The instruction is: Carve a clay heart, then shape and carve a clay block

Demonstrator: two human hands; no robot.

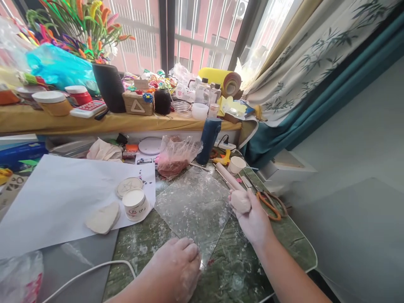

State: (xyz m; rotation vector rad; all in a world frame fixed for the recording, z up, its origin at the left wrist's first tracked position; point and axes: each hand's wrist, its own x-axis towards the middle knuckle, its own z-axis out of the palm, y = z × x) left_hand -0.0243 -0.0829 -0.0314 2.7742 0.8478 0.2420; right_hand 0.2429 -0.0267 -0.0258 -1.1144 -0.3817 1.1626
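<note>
At the near side of the green surface [132, 248], the left hand [176, 265] lies back up with its fingers curled under, over the near corner of a clear sheet [195, 206] dusted with white; whether it pinches anything is hidden. Left of it a white cable [91, 267] curves. To the right and a little farther off, the right hand [254, 219] is turned up, its fingers wrapped around a pale lump [240, 201], which sits above the sheet's right side. Beside that hand lie orange-handled scissors [272, 208].

On white paper [72, 185] at left are a flat pale piece [102, 218], an open white tub [135, 205] and, just behind the tub, a round disc [128, 186]. Beyond the right hand come a smooth pale rod [227, 174], a paper cup [236, 165] and a yellow glue gun [224, 158]. Past the sheet sit a clear bag of reddish material [173, 164] and an upright dark blue bottle [208, 143]. Farthest, a cloth-covered ledge [158, 123] carries jars, a yellow roll [216, 77] and a dark vase [109, 88] before the window [202, 33].
</note>
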